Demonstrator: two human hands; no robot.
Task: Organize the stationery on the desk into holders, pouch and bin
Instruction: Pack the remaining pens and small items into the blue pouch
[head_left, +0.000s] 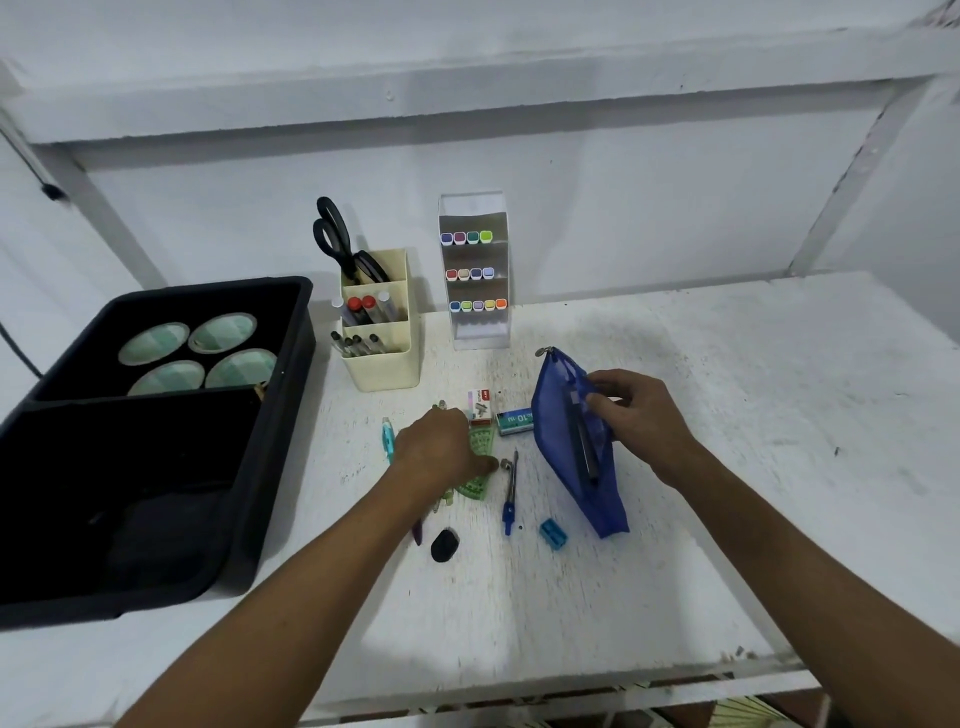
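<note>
My right hand (636, 415) grips the upper edge of a blue mesh pouch (558, 431), holding its mouth open; a dark item lies inside it. My left hand (441, 447) reaches down onto green plastic rulers (475, 486) in the middle of the desk, its fingers lying on them. Around them lie a metal compass with a blue end (510, 493), a teal mechanical pencil (388, 439), two small staple boxes (480, 404), (515, 422), a blue sharpener (553, 533) and a black eraser (445, 544).
A black bin (270, 467) with several tape rolls stands at the left. A cream holder (384, 358) with scissors and pens and a clear marker rack (474, 270) stand at the back. The desk's front edge (519, 680) is close.
</note>
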